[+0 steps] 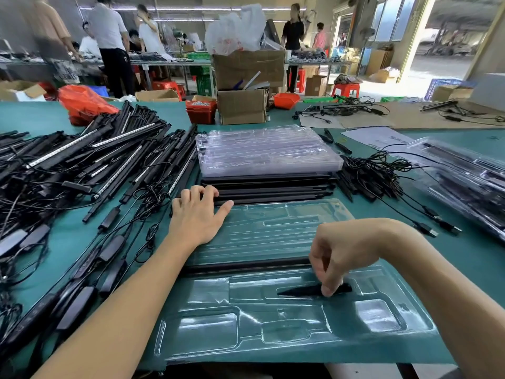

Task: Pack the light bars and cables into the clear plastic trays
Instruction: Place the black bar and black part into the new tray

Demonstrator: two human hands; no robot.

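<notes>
From nine to eleven o'clock on the green bench (54,242), a loose heap of black light bars (90,157) lies tangled with cables (109,214) and their inline boxes. The left hand (195,214) lies flat with straight fingers, palm down on the far left corner of the open clear tray (273,318), its fingertips (196,190) touching the near edge of a neat row of black bars (273,190) at twelve o'clock. Just behind that row stands a stack of clear trays (265,151). In the open tray, at the centre, one black bar (246,265) lies crosswise in the fold between the two halves. The right hand (336,258), at four o'clock, has its fingers curled downward, pinching a small black pointed piece (300,291) that sits in a recess of the near half. At two o'clock a bundle of thin black cables (377,170) lies beside the stack, and at three o'clock lie packed trays (464,181).
</notes>
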